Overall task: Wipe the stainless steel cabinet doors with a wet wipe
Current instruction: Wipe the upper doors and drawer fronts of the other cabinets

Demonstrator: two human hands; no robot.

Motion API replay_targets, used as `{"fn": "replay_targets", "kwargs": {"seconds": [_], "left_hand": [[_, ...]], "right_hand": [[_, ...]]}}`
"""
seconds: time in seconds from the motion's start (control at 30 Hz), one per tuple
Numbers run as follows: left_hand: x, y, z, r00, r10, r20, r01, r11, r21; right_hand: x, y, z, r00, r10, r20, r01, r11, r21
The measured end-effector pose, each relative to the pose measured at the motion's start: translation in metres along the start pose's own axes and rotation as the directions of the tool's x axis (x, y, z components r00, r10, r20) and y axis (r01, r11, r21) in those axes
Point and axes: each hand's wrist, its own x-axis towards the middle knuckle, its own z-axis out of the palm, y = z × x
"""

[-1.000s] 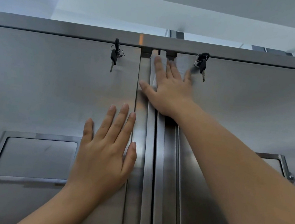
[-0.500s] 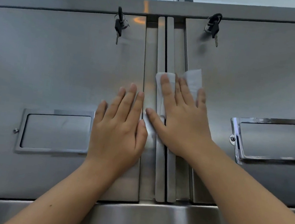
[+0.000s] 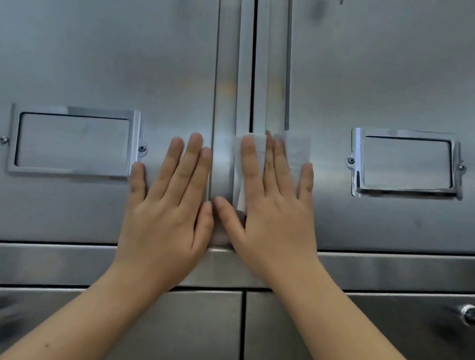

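Pressing wipe (image 3: 297,150) flat under R hand (image 3: 274,215): fingers straight, slightly spread, no curl, no pinch. Showing white past the fingertips & beside the index, over the centre strips (image 3: 254,60) and inner edge of R door (image 3: 399,65). R thumb angled out L, tip right by L thumb. Resting L hand (image 3: 167,212) flat on L door (image 3: 97,38), fingers straight, nothing held; pinky against a label frame (image 3: 73,141). Second frame (image 3: 406,165) well R of R hand. Under both palm heels, horiz. rail (image 3: 400,273); below that, lower doors (image 3: 192,341).
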Motion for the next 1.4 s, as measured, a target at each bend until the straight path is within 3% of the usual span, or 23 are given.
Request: {"fn": "replay_targets", "kwargs": {"seconds": [0.33,0.67,0.87,1.13,1.4], "left_hand": [[-0.019,-0.003,-0.003,0.998,0.045,0.045,-0.047,0.998,0.034],[-0.019,-0.001,-0.004,0.998,0.037,0.053,-0.038,0.999,0.027],[-0.020,0.000,-0.004,0.998,0.031,0.064,-0.031,0.999,0.010],[-0.020,-0.001,-0.005,0.998,0.018,0.063,-0.018,1.000,-0.012],[-0.020,-0.001,-0.005,0.998,0.018,0.057,-0.017,1.000,-0.011]], "right_hand": [[-0.047,-0.010,0.009,0.999,0.042,0.005,-0.042,0.999,0.015],[-0.090,-0.016,0.022,0.988,0.050,-0.147,-0.059,0.997,-0.057],[-0.102,-0.017,0.032,0.981,0.046,-0.190,-0.048,0.999,-0.007],[-0.100,-0.012,0.034,0.979,-0.121,-0.162,0.117,0.993,-0.031],[-0.028,-0.003,0.011,0.987,-0.149,-0.059,0.148,0.989,-0.030]]}}
